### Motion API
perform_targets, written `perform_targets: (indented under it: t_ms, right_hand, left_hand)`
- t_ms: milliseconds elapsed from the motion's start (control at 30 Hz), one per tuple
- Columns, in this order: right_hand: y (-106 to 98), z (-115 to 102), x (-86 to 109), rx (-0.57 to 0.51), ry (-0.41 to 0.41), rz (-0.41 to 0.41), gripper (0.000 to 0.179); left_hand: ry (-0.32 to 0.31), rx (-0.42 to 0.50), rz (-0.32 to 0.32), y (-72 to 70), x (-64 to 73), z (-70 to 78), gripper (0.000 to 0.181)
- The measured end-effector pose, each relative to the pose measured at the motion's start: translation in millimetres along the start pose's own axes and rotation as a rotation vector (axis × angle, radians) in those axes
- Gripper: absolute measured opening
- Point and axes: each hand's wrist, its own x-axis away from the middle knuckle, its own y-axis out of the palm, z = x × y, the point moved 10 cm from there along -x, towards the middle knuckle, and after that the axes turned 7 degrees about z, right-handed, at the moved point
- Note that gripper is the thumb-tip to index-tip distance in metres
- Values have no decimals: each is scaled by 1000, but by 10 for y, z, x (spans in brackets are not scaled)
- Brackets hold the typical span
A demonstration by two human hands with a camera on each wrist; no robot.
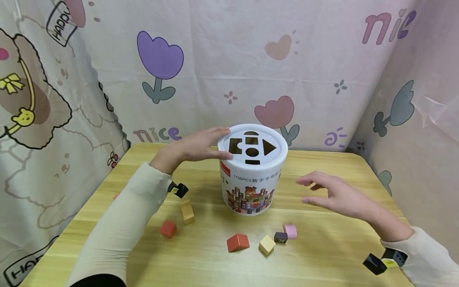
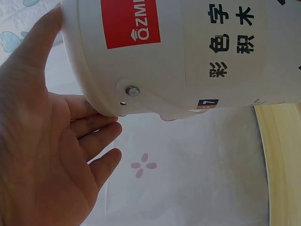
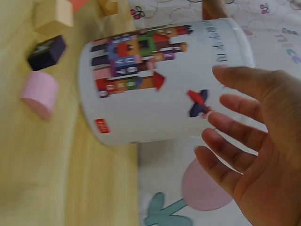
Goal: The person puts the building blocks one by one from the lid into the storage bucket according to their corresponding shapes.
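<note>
A white round block bucket (image 1: 249,179) stands upright on the table, its lid (image 1: 229,163) cut with shaped holes. My left hand (image 1: 201,145) touches the lid's left rim, thumb at the near side and fingers towards the back. In the left wrist view the left hand (image 2: 51,136) has loosely bent fingers, the foremost against the rim. To the right of the bucket, my right hand (image 1: 337,193) is held in the air, apart from it and holding nothing. In the right wrist view the right hand (image 3: 254,127) has its fingers spread towards the bucket's side (image 3: 160,113).
Loose blocks lie in front of the bucket: a red one (image 1: 238,243), a pale yellow cube (image 1: 266,245), a black one (image 1: 281,237) and a pink one (image 1: 291,231). Left of them are a red cube (image 1: 168,229) and a yellow block (image 1: 187,212). Patterned curtains (image 1: 222,59) surround the wooden table (image 1: 322,255).
</note>
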Motion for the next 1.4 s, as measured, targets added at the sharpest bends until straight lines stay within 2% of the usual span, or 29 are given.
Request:
perform_targets:
  t_ms: [467,700,833,967,1167,1400]
  right_hand:
    - [748,234,412,-124,63,-167,47]
    - [1050,298,528,-194,101,-254,49]
    - [1115,270,537,-158,55,-260,46]
    - [1141,242,523,-96,0,-230,35]
    - [1146,279,526,-84,11,-199,22]
    - [1145,278,573,-60,13,-224,31]
  left_hand:
    - [-15,25,12,8,13,-9,100]
    - [-6,27,7,32,8,-18,101]
    - [-3,26,4,37,1,-25,102]
    - [-10,29,9,23,-2,-32,102]
    - [-25,20,11,13,11,-43,100]
    - [-12,10,4,18,14,-21,102]
